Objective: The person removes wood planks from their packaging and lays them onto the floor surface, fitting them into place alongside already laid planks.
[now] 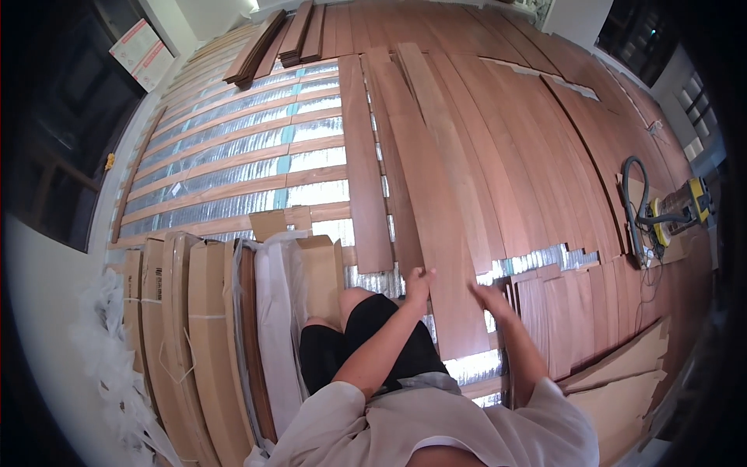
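Note:
I kneel over a long reddish-brown floorboard (pixel 451 311) that runs away from me, among other loose boards (pixel 393 140). My left hand (pixel 419 284) grips its left edge, fingers closed on it. My right hand (pixel 488 297) holds the same board at its right edge, its fingertips partly hidden at the edge. Silver foil underlay (pixel 475 366) shows beside and beneath the board's near end. Short cut pieces (pixel 556 319) lie in rows just right of my right hand.
Cardboard-boxed plank packs (pixel 210 327) and crumpled white wrapping (pixel 109 342) lie at left. Beyond are wooden battens over foil (pixel 233 152) and plank stacks (pixel 257 43). Laid flooring (pixel 529 156) covers the right side, with a yellow vacuum (pixel 685 206) and flattened cardboard (pixel 615 381).

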Motion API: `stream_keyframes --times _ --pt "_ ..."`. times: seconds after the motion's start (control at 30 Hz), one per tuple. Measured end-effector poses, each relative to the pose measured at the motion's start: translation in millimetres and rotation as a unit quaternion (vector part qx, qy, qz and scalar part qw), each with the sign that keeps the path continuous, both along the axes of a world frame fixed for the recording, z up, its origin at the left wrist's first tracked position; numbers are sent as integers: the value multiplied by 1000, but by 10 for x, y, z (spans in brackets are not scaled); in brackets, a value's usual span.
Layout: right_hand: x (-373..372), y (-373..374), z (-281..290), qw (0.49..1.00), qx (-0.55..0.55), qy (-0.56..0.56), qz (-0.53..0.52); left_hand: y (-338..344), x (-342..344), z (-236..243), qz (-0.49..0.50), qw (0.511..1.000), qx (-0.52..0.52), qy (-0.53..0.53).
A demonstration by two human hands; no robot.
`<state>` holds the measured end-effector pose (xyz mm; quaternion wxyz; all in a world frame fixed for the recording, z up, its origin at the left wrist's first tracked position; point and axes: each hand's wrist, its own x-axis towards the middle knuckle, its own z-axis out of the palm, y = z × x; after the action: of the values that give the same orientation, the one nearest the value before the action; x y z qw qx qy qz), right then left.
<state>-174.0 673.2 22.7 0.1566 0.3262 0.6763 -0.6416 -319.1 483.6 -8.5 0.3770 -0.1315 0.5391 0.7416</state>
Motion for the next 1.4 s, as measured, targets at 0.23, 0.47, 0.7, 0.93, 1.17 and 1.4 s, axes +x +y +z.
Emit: stream_keyframes --times 0.23,0.47,0.7,0.93,1.17,1.4 --pt "415 -1277 171 676 -567 235 -407 329 -801 -35 43 998 52 -14" --pt "-621 -988 -948 763 -462 144 -429 -770 -504 -85 -105 972 -86 192" --pt "-936 -569 -2237 957 -124 131 -227 -3231 539 178 105 949 -189 231" --pt "-297 -1385 -578 951 308 7 4 -4737 1574 -298 72 811 -544 202" --pt "1787 -548 -1673 959 165 -53 223 -4823 1558 -1205 -16 721 -639 269" --pt "2163 -532 -1189 959 173 -210 76 -5154 1523 -1278 36 665 -679 311"
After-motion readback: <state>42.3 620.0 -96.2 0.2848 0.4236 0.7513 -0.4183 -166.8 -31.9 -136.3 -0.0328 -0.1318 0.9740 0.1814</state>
